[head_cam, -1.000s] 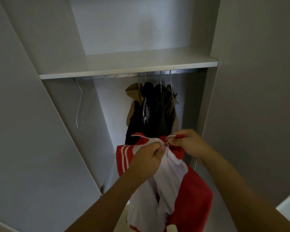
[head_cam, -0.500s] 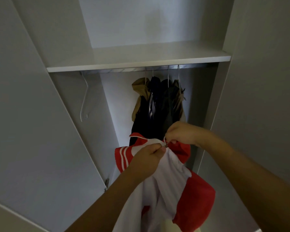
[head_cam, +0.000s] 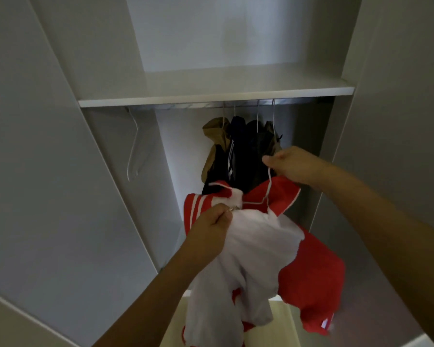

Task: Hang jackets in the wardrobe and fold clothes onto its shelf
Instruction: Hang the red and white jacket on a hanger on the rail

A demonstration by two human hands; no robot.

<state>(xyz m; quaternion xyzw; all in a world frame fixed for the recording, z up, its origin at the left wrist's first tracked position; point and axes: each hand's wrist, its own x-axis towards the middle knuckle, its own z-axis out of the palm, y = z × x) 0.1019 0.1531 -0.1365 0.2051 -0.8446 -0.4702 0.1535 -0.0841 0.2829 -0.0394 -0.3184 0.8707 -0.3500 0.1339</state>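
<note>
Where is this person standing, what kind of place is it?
Most likely at an open built-in wardrobe in a home, perhaps a bedroom. A white shelf spans it, dark jackets hang from a rail underneath beside an empty hanger, and the hands hold a red and white jacket.

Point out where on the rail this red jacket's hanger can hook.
Free: the rail between the empty hanger at left and the hung jackets. Crowded: the right stretch, where four hooks sit close. The right hand holds the red jacket hanger in front of them.
</note>
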